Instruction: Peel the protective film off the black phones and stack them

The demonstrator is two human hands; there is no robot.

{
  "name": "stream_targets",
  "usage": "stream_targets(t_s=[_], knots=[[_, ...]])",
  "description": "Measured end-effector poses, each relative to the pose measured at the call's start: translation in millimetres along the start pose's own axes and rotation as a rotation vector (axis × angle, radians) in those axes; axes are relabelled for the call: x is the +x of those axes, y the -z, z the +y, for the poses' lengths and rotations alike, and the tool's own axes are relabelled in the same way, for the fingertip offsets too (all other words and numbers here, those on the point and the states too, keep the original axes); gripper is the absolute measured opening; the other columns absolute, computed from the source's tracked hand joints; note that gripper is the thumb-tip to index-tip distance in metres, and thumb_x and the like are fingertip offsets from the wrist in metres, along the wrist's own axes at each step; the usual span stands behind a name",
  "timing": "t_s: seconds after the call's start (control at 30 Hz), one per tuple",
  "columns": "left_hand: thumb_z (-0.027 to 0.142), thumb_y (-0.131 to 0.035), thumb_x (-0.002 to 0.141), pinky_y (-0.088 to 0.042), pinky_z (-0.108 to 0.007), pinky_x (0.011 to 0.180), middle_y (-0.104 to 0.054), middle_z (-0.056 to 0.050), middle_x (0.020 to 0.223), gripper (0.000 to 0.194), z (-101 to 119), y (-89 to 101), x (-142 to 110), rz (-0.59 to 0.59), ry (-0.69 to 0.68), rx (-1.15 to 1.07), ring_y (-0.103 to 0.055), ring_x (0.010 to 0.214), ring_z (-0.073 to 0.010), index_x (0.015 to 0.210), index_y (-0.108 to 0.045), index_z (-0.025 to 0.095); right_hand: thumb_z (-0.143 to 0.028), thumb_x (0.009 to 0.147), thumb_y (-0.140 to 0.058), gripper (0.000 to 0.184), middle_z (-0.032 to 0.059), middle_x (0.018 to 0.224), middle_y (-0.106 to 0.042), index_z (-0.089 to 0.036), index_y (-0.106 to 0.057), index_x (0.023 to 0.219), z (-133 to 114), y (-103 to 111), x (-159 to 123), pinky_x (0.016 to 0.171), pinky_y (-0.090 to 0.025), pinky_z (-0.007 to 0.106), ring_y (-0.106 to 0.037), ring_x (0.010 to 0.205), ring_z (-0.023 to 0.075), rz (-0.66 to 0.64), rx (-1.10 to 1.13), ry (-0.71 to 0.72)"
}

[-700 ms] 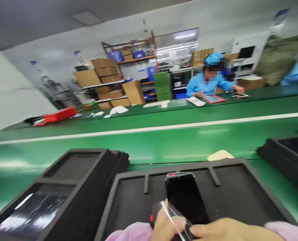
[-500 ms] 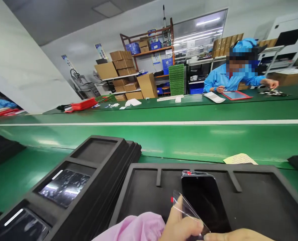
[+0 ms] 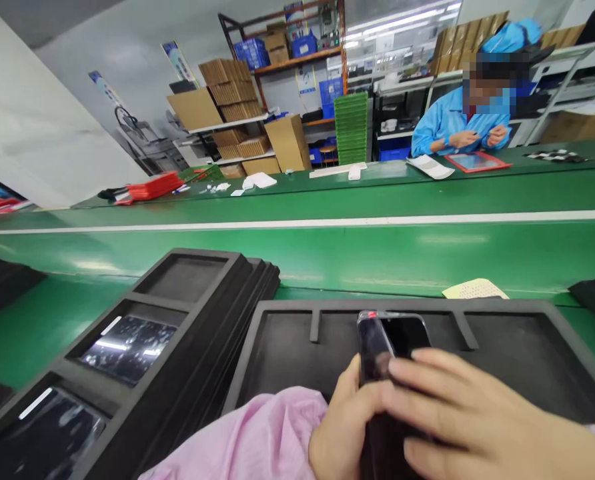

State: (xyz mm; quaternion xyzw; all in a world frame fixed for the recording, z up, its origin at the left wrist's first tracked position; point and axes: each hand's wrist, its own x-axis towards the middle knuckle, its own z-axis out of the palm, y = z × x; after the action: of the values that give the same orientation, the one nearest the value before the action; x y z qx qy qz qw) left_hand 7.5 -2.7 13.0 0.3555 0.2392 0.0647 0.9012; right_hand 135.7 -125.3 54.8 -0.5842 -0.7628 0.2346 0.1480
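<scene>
1. A green workbench (image 3: 327, 257) runs across a bright workshop, with shelves and cartons behind it.
2. The phone (image 3: 408, 328) lies lengthwise over the near tray, its top edge between two dividers; whether it rests on the foam or is held just above cannot be told.
3. A clear film (image 3: 376, 337) appears to cover the left part of the screen, with a red tab (image 3: 372, 314) at the top edge. Any film under the fingers is hidden.
4. The left hand (image 3: 345, 417) is curled around the phone's left side, thumb over the front. That grip seems right for steadying it; keep the pressure on the edge, so the thumb does not crease the film.
5. The right hand (image 3: 457, 410) is spread, fingers slightly parted and laid across the screen, gripping nothing that shows. Flat, even pads moving from the middle outward would probably press out air better than single fingertips.
6. Check the film against the screen's edges before pressing harder; a skewed corner is likely easier to correct early.
7. The black foam tray (image 3: 520, 347) surrounds the phone; keeping its dust off the glass matters.
8. Left of it, a stack of trays (image 3: 230, 320) bears two dark glossy panels (image 3: 127, 347).
9. Beyond the near tray lies a yellow sheet (image 3: 475, 289); across the bench sits a co-worker in blue (image 3: 440, 123).
</scene>
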Motion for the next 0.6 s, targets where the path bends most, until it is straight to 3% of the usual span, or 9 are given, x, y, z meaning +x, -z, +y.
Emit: stream_targets(t_s=[0.03,0.1,0.17,0.27,0.37,0.47,0.6], knots=[[0.028,-0.073,0.063,-0.039,-0.027,0.072,-0.063,-0.003,0.079,0.031,0,-0.8,1,-0.008,0.002,-0.020,-0.055,0.076,-0.0173,0.091,-0.065,0.017,-0.018,0.083,-0.050,0.026,0.0044,0.136,-0.045,-0.024,-0.066,0.103,5,-2,-2,0.106,-0.031,0.047,-0.031,0.130,0.0262,0.231,-0.168,0.060],[0.033,-0.070,0.067,-0.039,-0.026,0.068,-0.063,-0.002,0.078,0.033,-1,-1.6,5,-0.015,0.031,-0.076,-0.055,0.071,-0.0164,0.095,-0.064,0.017,-0.018,0.084,-0.053,0.014,0.0107,0.127,-0.053,-0.022,-0.066,0.086,16,-6,-3,0.095,-0.041,0.051,-0.040,0.124,0.0299,0.565,-0.377,0.102],[0.033,-0.071,0.063,-0.039,-0.025,0.065,-0.063,-0.002,0.075,0.034,-3,-0.9,10,0.033,0.060,-0.114,-0.054,0.068,-0.0154,0.091,-0.064,0.015,-0.025,0.088,-0.052,0.018,0.0118,0.114,-0.059,-0.022,-0.062,0.073,25,-11,1,0.084,-0.045,0.048,-0.048,0.112,0.0293,0.715,-0.383,0.018],[0.030,-0.072,0.058,-0.040,-0.027,0.070,-0.064,-0.004,0.078,0.033,-4,1.5,14,0.118,0.085,-0.102,-0.055,0.073,-0.0169,0.085,-0.063,0.013,-0.028,0.091,-0.049,0.029,0.0101,0.098,-0.059,-0.020,-0.054,0.064,33,-18,13,0.076,-0.045,0.043,-0.053,0.095,0.0252,0.821,-0.318,-0.149],[0.032,-0.071,0.057,-0.041,-0.030,0.075,-0.064,-0.004,0.083,0.039,-4,2.8,16,0.144,0.168,-0.077,-0.056,0.078,-0.0200,0.090,-0.062,0.013,-0.027,0.090,-0.048,0.028,0.0086,0.094,-0.057,-0.020,-0.050,0.063,34,-24,21,0.075,-0.045,0.040,-0.052,0.091,0.0235,0.857,-0.263,-0.258],[0.035,-0.071,0.056,-0.041,-0.031,0.077,-0.063,-0.003,0.083,0.044,-2,2.1,16,0.173,0.221,-0.079,-0.057,0.080,-0.0213,0.092,-0.061,0.013,-0.027,0.089,-0.049,0.026,0.0082,0.096,-0.056,-0.021,-0.051,0.063,34,-26,22,0.076,-0.044,0.040,-0.052,0.092,0.0233,0.860,-0.199,-0.297],[0.034,-0.072,0.054,-0.041,-0.029,0.076,-0.063,-0.003,0.083,0.048,-2,1.0,16,0.161,0.184,-0.112,-0.057,0.080,-0.0201,0.095,-0.059,0.014,-0.028,0.088,-0.050,0.026,0.0074,0.097,-0.056,-0.022,-0.052,0.063,35,-25,21,0.076,-0.044,0.040,-0.051,0.091,0.0235,0.853,-0.163,-0.313]])
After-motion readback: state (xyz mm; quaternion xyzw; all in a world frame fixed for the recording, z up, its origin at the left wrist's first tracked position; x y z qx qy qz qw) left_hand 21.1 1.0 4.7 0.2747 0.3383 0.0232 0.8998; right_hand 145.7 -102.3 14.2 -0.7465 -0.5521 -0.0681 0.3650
